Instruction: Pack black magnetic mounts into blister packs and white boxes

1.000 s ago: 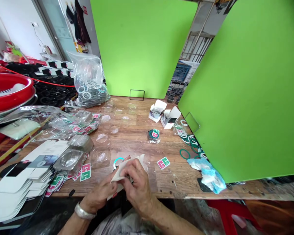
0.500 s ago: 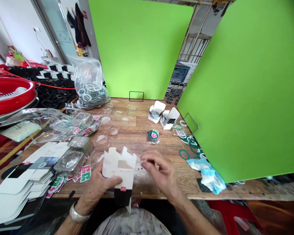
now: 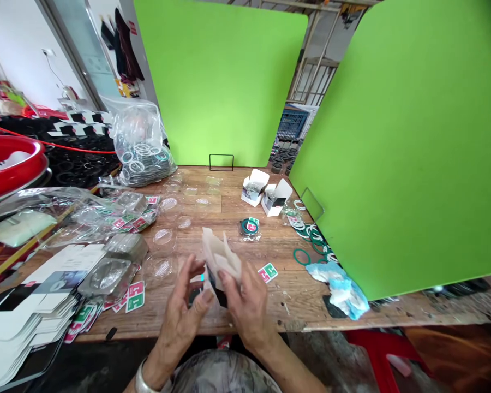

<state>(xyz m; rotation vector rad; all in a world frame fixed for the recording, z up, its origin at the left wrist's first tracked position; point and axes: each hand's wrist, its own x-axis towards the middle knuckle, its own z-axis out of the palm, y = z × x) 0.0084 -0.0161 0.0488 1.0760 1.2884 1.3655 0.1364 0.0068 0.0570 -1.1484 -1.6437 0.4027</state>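
Between my two hands is a small white and black cardboard box [image 3: 220, 252], partly opened out, its pale inner side and flaps turned up. My right hand [image 3: 247, 305] grips it from the right, thumb on the near face. On the left side my left hand [image 3: 184, 305] holds the lower edge, its thumb against the card and fingers bent behind. Just right of my right hand a red and green card [image 3: 267, 272] lies on the wooden table [image 3: 286, 251]. Beyond the hands sits a green ring with a card in a clear wrapper [image 3: 250, 227].
Two open white boxes [image 3: 265, 194] stand farther back. Flat cartons [image 3: 49, 300] are stacked at left, beside clear plastic trays [image 3: 108, 278] and more cards [image 3: 135, 296]. Green rings [image 3: 301, 256] and a blue-white cloth [image 3: 347, 292] lie right, before a green panel [image 3: 405, 164].
The box, earlier a flattened shape in my left hand alone, is now tilted and opened between both hands. My right hand has come left onto it. The red and green card now shows.
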